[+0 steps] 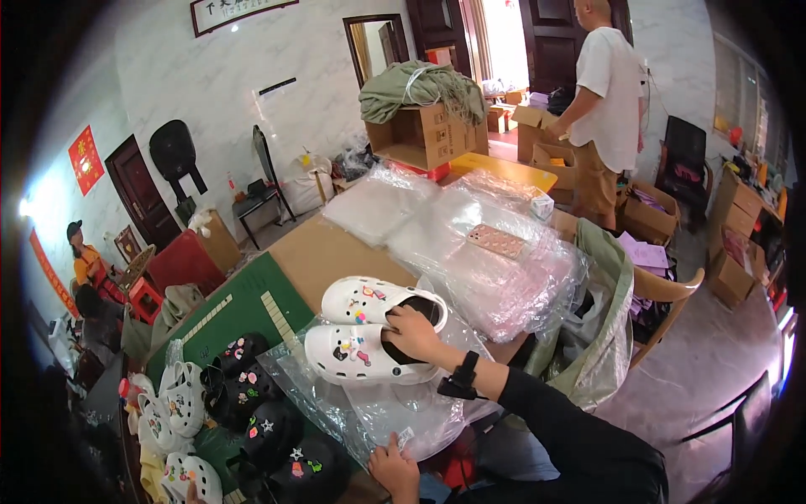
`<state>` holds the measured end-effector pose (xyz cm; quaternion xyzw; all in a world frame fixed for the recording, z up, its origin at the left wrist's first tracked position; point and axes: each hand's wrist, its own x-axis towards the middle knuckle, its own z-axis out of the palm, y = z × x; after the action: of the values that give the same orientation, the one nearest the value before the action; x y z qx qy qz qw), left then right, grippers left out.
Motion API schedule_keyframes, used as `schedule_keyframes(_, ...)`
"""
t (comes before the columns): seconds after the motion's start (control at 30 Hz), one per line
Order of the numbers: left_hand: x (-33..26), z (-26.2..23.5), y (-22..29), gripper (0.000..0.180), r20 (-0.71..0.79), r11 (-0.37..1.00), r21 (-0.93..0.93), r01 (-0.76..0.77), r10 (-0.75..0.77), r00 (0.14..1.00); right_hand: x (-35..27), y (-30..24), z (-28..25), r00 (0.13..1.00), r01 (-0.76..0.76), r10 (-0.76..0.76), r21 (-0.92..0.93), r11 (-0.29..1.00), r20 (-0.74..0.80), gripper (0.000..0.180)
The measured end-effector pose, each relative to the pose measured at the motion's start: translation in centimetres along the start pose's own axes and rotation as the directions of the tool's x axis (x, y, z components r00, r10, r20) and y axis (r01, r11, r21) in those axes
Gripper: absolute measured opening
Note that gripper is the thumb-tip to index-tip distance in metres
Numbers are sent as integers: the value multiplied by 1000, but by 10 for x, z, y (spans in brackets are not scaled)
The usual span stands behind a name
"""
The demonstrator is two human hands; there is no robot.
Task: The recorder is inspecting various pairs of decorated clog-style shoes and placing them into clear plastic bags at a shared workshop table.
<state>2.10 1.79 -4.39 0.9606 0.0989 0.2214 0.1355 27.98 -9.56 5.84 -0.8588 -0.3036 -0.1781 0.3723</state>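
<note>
A pair of white clogs with colourful charms rests side by side on clear plastic bags at the table's near side. My right hand, with a black watch at the wrist, reaches into the nearer clog's opening and grips it; some fingertips are hidden inside. Down at the lower edge, my left hand pinches the near edge of a clear bag. To the left stand several black clogs with charms, and beyond them more white clogs.
Stacked clear bags carry a phone in a pink case. A cardboard box with green cloth stands behind. A person in a white shirt handles boxes at the back right; another person is far left. A wooden chair stands right.
</note>
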Motion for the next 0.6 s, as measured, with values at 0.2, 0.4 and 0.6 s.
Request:
schedule_keyframes(0.2,2,-6,10,46,145,997,3,76,-75,987,6,-1,-38,892,141,30,341,929,-451,15)
schedule_keyframes(0.4,12,-26,5,29,421,1000,-18,-7,14,907,-38,-9,-104,969,-152,246,821,550,15,30)
schedule_keyframes(0.6,26,-36,0,34,328,996,-22,82,-70,942,-90,-22,-147,849,-526,193,745,410,493,34)
